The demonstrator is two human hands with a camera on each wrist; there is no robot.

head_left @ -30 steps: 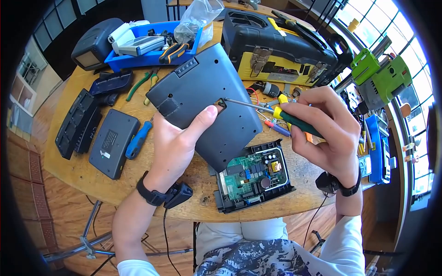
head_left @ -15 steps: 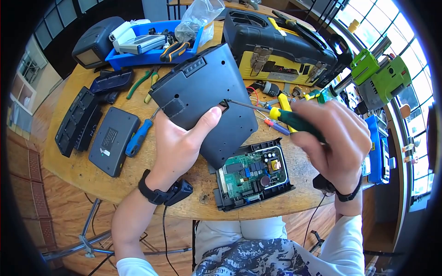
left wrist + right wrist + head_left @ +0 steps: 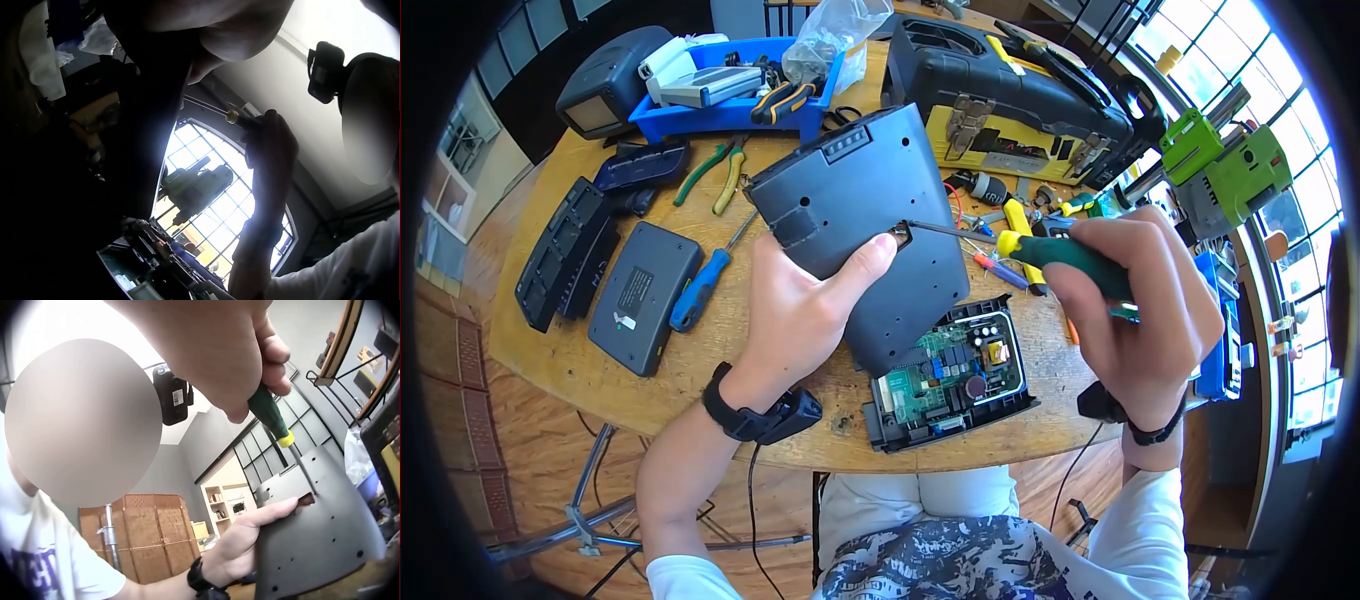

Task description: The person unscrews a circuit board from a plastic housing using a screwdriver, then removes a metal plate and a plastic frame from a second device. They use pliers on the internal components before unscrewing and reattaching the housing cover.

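Note:
My left hand (image 3: 805, 312) grips a dark plastic housing cover (image 3: 870, 185), its thumb lying on the face beside a small rectangular cutout and its other fingers hidden behind. The cover is tilted up above the table. In my right hand (image 3: 1155, 315) is a screwdriver (image 3: 1060, 258) with a green and yellow handle. Its shaft slants left, and the tip meets the cover at the cutout's edge. The right wrist view shows the same shaft (image 3: 303, 469) reaching the cutout near the left thumb. Below the cover sits an open black case with a green circuit board (image 3: 945, 375).
On the left lie a blue screwdriver (image 3: 700, 290), a grey flat device (image 3: 640, 300), black plastic parts (image 3: 565, 255) and pliers (image 3: 728, 180). A blue bin (image 3: 730, 122) and a black-yellow toolbox (image 3: 1000, 120) stand behind. A green drill press (image 3: 1235, 170) is at right.
The cover and left hand have shifted right, and the cover has turned slightly clockwise. My right hand has moved right with the screwdriver and rotated; the tip stays at the cutout.

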